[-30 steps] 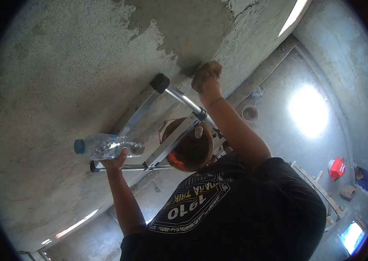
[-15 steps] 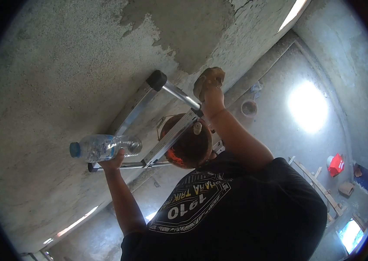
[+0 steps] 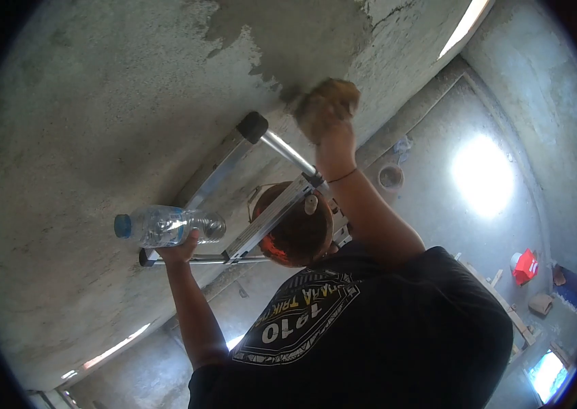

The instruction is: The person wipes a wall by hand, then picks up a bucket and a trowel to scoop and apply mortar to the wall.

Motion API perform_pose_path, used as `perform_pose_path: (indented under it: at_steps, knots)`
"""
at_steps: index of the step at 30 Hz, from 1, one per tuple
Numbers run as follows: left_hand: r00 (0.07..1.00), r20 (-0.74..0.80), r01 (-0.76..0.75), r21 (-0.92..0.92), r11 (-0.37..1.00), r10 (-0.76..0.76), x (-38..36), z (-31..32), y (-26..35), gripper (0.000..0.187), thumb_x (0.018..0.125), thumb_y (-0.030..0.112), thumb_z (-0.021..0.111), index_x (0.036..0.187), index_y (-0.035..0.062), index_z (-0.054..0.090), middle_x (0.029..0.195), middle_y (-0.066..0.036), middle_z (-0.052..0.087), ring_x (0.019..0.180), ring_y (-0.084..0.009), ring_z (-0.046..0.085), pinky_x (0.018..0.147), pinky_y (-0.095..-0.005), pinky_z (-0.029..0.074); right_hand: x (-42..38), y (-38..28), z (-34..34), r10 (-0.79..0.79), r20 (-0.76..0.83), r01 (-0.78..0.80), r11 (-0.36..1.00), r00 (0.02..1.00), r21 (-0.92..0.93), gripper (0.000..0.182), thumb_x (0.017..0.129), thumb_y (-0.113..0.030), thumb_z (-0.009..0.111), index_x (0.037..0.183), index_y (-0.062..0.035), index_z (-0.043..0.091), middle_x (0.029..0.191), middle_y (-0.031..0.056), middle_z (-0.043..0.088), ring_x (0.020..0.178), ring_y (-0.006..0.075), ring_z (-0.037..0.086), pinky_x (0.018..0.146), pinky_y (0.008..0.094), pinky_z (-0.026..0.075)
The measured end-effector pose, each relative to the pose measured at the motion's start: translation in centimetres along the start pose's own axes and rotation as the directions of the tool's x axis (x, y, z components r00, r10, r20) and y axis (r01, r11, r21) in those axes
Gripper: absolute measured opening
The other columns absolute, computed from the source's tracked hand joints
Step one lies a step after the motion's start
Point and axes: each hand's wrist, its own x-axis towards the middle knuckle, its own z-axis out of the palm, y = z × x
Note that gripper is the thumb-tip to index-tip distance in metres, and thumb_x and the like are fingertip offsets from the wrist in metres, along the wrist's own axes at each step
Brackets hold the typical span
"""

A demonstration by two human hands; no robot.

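My left hand [image 3: 179, 251] is wrapped round a clear plastic bottle [image 3: 162, 227] with a blue cap, lying nearly sideways beside the wall. My right hand [image 3: 334, 129] grips a brownish-yellow sponge [image 3: 326, 105], smeared by motion, at the lower edge of a dark damp patch [image 3: 302, 44] on the rough grey wall [image 3: 98, 102]. Below my hands stands an aluminium ladder [image 3: 271, 217] with black end caps. A stained orange bucket [image 3: 295, 235] shows behind its rail; its inside looks dark, and I cannot make out the contents.
On the floor far below are a round container [image 3: 391, 177], a crumpled clear plastic piece [image 3: 403, 145] and a red-and-white bag [image 3: 525, 266]. Wooden pieces [image 3: 520, 324] lie at the lower right, near a tan block [image 3: 540, 304]. A crack runs through the upper wall.
My right hand has moved up the wall with the sponge, which now meets the damp patch's lower edge. The bottle in my left hand has shifted slightly right.
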Motion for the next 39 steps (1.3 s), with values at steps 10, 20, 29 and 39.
perform_pose_path:
  at_steps: [10, 20, 29, 39]
  knots:
    - [0.996, 0.051, -0.081, 0.068, 0.994, 0.077, 0.7, 0.1, 1.5, 0.065, 0.065, 0.045, 0.084, 0.109, 0.0065, 0.058, 0.099, -0.006, 0.063, 0.091, -0.0219, 0.064, 0.082, -0.0385, 0.051, 2.7, -0.9, 0.9, 0.428, 0.071, -0.227, 0.605, 0.901, -0.763, 0.04, 0.093, -0.016, 0.056, 0.132, -0.0075, 0.052, 0.129, 0.0102, 0.057, 0.117, 0.0232, 0.057, 0.096, 0.0327, 0.047]
    - [0.986, 0.102, -0.159, 0.329, 0.931, 0.132, 0.9, 0.6, 1.7, 0.061, 0.061, 0.037, 0.084, 0.109, 0.0085, 0.058, 0.1, -0.006, 0.064, 0.092, -0.0236, 0.063, 0.088, -0.0401, 0.049, 4.7, 5.2, -3.3, 0.632, -0.32, -0.487, 0.761, 0.706, 0.428, 0.036, 0.101, -0.016, 0.04, 0.136, -0.009, 0.046, 0.129, 0.0092, 0.055, 0.116, 0.0259, 0.056, 0.093, 0.043, 0.049]
    - [0.996, -0.074, -0.056, -0.016, 0.998, 0.054, 1.6, 1.6, 3.3, 0.075, 0.047, 0.04, 0.086, 0.11, 0.0102, 0.058, 0.097, -0.007, 0.067, 0.087, -0.0236, 0.069, 0.08, -0.0373, 0.056, 5.4, -4.7, -2.0, 0.311, 0.125, -0.334, 0.889, 0.942, 0.314, 0.035, 0.103, -0.025, 0.04, 0.133, -0.0099, 0.044, 0.127, 0.0106, 0.054, 0.117, 0.0302, 0.053, 0.099, 0.0507, 0.046]
    - [0.991, -0.088, -0.084, 0.153, 0.985, 0.098, 3.4, 0.7, 7.3, 0.063, 0.048, 0.041, 0.084, 0.1, 0.0109, 0.066, 0.087, -0.008, 0.071, 0.076, -0.0248, 0.071, 0.069, -0.037, 0.058, 11.0, 4.9, -5.4, 0.617, 0.175, -0.638, 0.705, 0.767, 0.31, 0.033, 0.1, -0.033, 0.042, 0.104, -0.006, 0.06, 0.1, 0.0157, 0.063, 0.095, 0.034, 0.061, 0.091, 0.0548, 0.051]
